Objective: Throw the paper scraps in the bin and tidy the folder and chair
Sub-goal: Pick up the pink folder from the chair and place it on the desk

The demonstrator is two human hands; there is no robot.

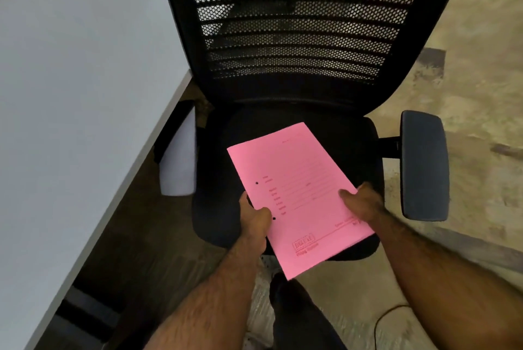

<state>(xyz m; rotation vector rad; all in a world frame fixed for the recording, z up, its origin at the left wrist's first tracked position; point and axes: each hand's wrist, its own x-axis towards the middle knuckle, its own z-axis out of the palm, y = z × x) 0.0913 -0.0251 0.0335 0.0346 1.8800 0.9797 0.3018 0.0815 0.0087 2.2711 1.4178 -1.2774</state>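
A closed pink folder point(300, 194) with printed lines and two punch holes is held over the seat of a black mesh-backed office chair point(297, 38). My left hand point(254, 222) grips the folder's left edge, thumb on top. On the right edge, my right hand point(360, 202) holds it the same way. The folder's near corner sticks out past the seat's front edge. No paper scraps or bin are in view.
A white desk point(70, 95) fills the left side, its edge close to the chair's left armrest point(177, 151). The right armrest point(424, 166) juts out over beige floor. My dark trouser leg point(297, 315) and a thin cable point(387, 313) lie below the folder.
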